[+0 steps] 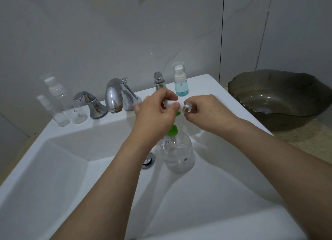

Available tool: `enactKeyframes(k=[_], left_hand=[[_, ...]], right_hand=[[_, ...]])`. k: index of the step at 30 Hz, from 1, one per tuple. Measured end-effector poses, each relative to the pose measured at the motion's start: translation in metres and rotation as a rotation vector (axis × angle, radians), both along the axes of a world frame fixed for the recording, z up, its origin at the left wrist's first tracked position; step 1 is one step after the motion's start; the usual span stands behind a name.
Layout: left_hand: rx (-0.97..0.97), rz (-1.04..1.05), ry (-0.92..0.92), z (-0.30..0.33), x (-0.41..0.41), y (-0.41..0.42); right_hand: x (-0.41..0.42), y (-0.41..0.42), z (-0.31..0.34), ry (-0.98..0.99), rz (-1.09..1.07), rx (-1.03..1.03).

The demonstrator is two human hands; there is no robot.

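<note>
My left hand [154,110] grips a small white pump head [172,103] held sideways above the sink. My right hand [206,110] pinches its clear cap [188,108] at the right end. Below the hands, a large clear bottle [177,153] with a green top [172,130] stands in the basin; part of it is hidden by my left wrist. A small green piece [178,113] shows just under the pump head.
The white sink [71,168] has a chrome faucet [115,96], two handles [89,103] [159,81] and a drain [149,160]. Two clear empty spray bottles [59,103] stand back left, a blue-liquid bottle [180,80] back right. A dark glass basin [280,98] sits at right.
</note>
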State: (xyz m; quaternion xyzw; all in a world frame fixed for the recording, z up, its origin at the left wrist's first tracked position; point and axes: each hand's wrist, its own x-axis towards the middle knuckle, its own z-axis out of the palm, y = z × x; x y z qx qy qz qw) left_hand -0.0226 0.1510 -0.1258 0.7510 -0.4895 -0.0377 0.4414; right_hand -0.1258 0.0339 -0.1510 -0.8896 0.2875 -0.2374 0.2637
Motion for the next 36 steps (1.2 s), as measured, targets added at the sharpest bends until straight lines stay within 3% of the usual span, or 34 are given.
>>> enactKeyframes(k=[5, 11, 17, 24, 30, 36], left_hand=[[-0.035, 0.030, 0.068, -0.002, 0.005, -0.001], [-0.149, 0.103, 0.323, 0.004, 0.012, -0.001], [-0.257, 0.054, 0.555, 0.008, 0.014, -0.002], [-0.246, -0.029, 0.507, 0.011, 0.008, 0.000], [-0.234, -0.001, 0.497, 0.011, 0.007, 0.000], [-0.199, -0.007, 0.410, 0.010, 0.005, -0.001]], right_hand=[[-0.002, -0.001, 0.001, -0.104, 0.011, 0.120], [-0.001, -0.001, 0.004, -0.236, 0.043, 0.162], [0.002, -0.002, 0.010, -0.493, 0.093, 0.395], [0.001, 0.000, 0.014, -0.409, -0.031, 0.571], [0.002, 0.003, 0.019, -0.541, 0.065, 0.773], [0.003, 0.003, 0.020, -0.358, 0.003, 0.797]])
